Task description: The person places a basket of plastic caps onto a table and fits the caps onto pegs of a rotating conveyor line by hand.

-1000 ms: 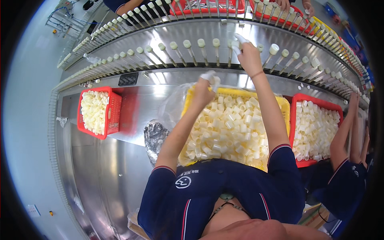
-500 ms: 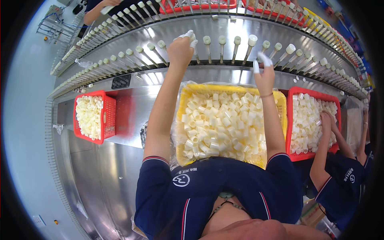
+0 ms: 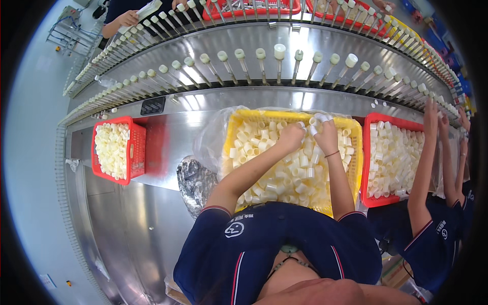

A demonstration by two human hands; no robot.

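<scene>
Both my hands are over the yellow basket [image 3: 359, 162], which is heaped with short cream-white plastic tubes [image 3: 284, 175]. My left hand [image 3: 292, 137] has its fingers curled together, white covers on the fingertips. Close beside it, my right hand [image 3: 326, 136] bends its white-covered thumb and fingers toward each other among the tubes. What either hand holds blends in with the pale pieces. Beyond the basket stands a curved row of upright metal rods with pale heads [image 3: 261, 55]; a few carry a wider white cap [image 3: 279, 51].
Red baskets of similar pieces stand at left [image 3: 136, 152] and right [image 3: 367, 188]. A co-worker's arms [image 3: 426, 152] reach toward the rods at right. Across the line, another person's hand [image 3: 128, 18] holds a pale object. A crumpled plastic bag [image 3: 195, 183] lies left of the yellow basket.
My hands have come back from the rods to the yellow basket. The rod row has shifted sideways. The right-hand co-worker's hands have left the red basket and risen toward the rods.
</scene>
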